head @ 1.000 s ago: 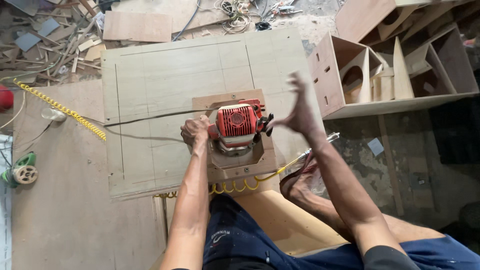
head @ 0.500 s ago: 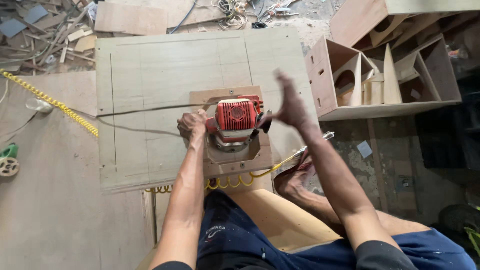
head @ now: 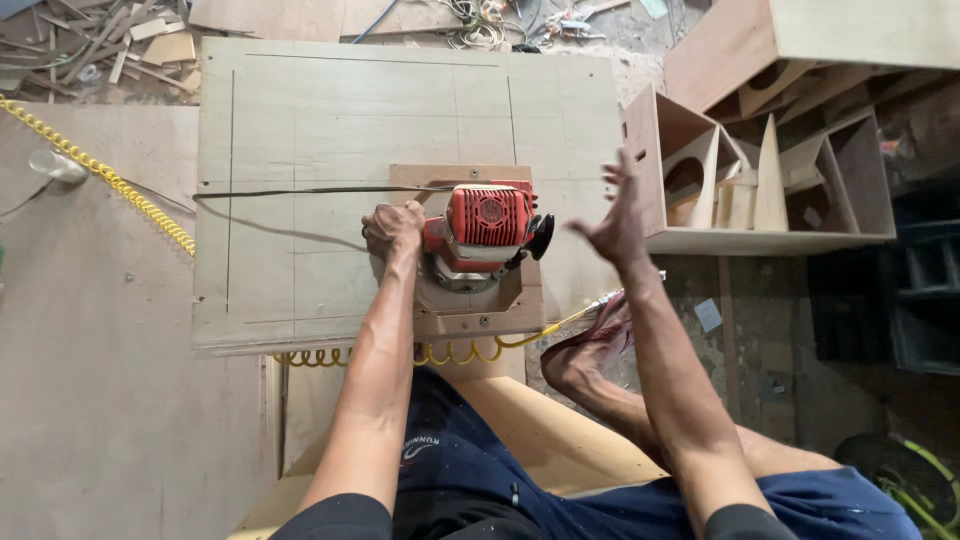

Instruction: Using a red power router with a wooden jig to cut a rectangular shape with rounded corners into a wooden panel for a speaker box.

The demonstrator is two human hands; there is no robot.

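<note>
Router [head: 487, 232], red on top with a grey body, sits on a small wooden base plate [head: 470, 305] near the front edge of a large plywood panel [head: 300, 140]. Left hand [head: 393, 228] is closed around the handle on the router's left side, forearm stretched straight out from the body. Right hand [head: 615, 215] is raised off the work just right of the router, fingers spread and loose, palm turned toward the machine, holding nothing. A bare foot [head: 585, 350] rests below that arm, beside the panel's right front corner. A yellow coiled hose [head: 400, 355] runs along the front edge. A dark cut line [head: 300, 190] crosses the panel leftward from the router, with bare marked wood beyond it. Right of the panel stands an open wooden box [head: 760, 190] with slanted dividers inside. Offcuts [head: 110, 45] lie on the floor past the far left corner.
</note>
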